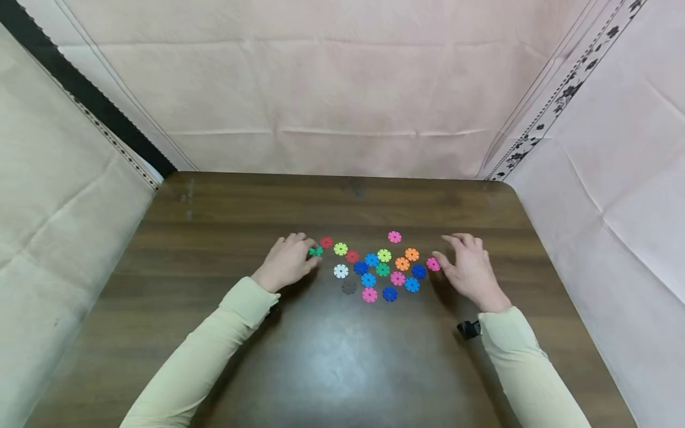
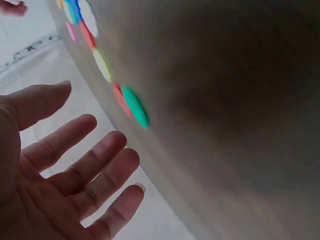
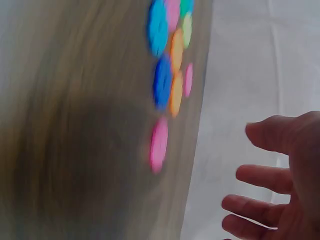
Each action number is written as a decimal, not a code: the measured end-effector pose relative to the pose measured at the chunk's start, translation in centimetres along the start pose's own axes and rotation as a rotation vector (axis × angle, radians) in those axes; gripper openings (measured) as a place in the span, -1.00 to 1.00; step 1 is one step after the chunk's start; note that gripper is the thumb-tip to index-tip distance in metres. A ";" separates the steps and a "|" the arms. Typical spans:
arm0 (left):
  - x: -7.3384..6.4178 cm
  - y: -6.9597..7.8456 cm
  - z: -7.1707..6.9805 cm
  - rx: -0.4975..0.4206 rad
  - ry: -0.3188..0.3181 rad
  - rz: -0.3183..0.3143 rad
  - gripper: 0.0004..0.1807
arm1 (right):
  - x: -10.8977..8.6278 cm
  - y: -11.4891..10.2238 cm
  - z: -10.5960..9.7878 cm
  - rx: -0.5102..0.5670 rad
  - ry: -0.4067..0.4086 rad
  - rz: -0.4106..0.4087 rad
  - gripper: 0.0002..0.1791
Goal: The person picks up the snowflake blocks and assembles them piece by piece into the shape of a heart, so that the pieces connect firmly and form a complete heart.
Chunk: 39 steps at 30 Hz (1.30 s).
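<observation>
Several flat, notched plastic discs lie in a loose cluster on the brown table. My left hand hovers at the cluster's left end, nearest a green disc and a red disc. In the left wrist view its fingers are spread and relaxed, holding nothing, with the green disc beyond them. My right hand is over the right end, its thumb close to a pink disc. The right wrist view shows its fingers loosely extended and holding nothing, the pink disc apart from them.
Between the hands lie blue, orange, yellow and other discs, among them a white disc and a dark grey disc. Another pink disc sits farther back. Pale cloth hangs behind the table and along both sides.
</observation>
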State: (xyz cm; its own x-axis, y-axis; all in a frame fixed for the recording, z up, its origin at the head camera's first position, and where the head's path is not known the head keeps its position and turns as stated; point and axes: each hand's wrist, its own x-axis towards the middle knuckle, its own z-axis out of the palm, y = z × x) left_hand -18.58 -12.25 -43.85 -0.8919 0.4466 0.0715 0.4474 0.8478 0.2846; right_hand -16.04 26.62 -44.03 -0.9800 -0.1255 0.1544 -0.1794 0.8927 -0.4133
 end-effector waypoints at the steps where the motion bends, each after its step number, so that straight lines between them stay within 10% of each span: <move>1: 0.1 0.4 0.3 -0.013 -0.004 0.002 -0.67 | 0.0 -0.6 0.4 0.006 -0.013 -0.009 -0.45; 16: 1.3 5.4 3.5 -0.134 -0.130 0.000 -0.79 | -0.1 -7.9 5.5 0.118 -0.147 -0.153 -0.64; 39: 1.1 6.5 4.2 -0.109 -0.210 0.008 -0.50 | 0.5 -11.1 7.4 -0.006 -0.268 -0.078 -0.62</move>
State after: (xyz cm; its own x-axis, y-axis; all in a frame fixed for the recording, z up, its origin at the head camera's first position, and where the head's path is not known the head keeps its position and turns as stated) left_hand -16.39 -5.01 -45.92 -0.8499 0.5123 -0.1235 0.4340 0.8134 0.3874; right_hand -15.21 13.43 -46.05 -0.9511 -0.3033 -0.0582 -0.2555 0.8785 -0.4036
